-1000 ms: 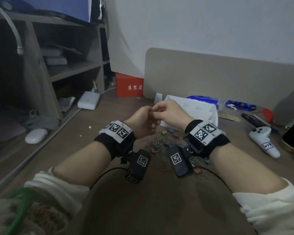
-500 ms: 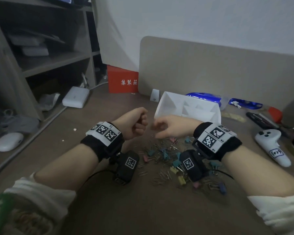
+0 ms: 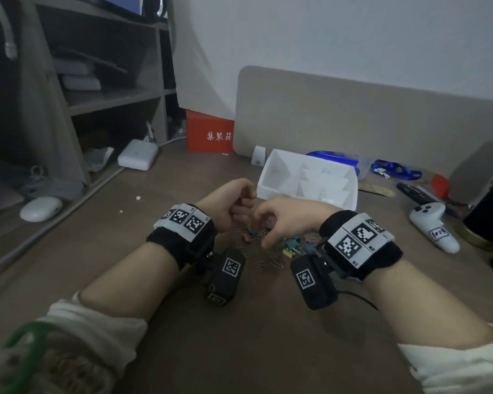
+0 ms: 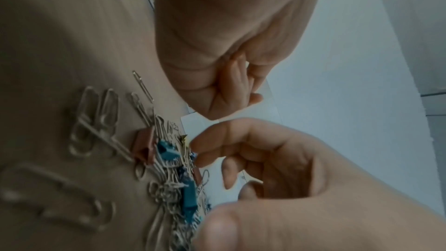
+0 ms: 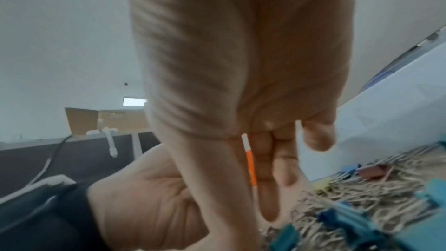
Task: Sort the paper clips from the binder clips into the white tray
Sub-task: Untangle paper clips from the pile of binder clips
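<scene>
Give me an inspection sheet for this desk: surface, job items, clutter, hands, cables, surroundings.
Surface: brown wood-grain desk.
Job's things: mixed pile of paper clips and binder clips on the desk before the hands; white tray behind it, compartments look empty.
Clutter: white controller, red box, white mouse, white adapter, blue items.
Hands: left hand curled, contents hidden; right hand reaching into the pile with curled fingers; whether it pinches a clip is unclear.
Cables: black cable from the right wrist camera.
Surroundings: grey shelving at left, beige divider panel, white wall.
</scene>
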Tool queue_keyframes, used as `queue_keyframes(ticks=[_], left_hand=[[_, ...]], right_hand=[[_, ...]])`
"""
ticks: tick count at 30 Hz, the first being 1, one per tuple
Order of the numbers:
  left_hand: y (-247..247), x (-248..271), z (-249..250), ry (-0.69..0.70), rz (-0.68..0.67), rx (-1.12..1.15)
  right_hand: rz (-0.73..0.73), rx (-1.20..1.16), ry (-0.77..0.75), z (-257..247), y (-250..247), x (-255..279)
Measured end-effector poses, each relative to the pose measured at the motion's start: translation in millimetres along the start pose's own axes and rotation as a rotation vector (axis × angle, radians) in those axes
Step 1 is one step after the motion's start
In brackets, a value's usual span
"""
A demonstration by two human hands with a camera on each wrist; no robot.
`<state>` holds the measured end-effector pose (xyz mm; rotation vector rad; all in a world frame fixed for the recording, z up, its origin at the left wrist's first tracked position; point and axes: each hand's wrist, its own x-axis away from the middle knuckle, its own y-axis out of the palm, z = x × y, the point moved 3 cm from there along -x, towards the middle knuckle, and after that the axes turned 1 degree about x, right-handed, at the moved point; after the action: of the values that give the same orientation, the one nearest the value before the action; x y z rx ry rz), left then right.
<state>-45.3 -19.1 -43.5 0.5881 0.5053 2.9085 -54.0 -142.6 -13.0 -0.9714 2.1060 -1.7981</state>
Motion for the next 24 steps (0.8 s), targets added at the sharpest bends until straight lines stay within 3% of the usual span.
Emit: queue_keyframes(ticks=[7,11,19,24], left_hand=[[1,13,-11,-0.029,0.002,0.071],[4,18,-17,-0.024,0.007,0.098],[10,23,-24,-0.01,0.019,0.135],[7,23,-29,-0.042,-0.006,0.197]], right_hand=[[-0.08,0.081,0.149,-5,18,15],[-0.046,0.092,0.196,-3,22,16],[0.138,0.034,0.089,5,24,18],[0.153,0.072,0.096,3,29,15]])
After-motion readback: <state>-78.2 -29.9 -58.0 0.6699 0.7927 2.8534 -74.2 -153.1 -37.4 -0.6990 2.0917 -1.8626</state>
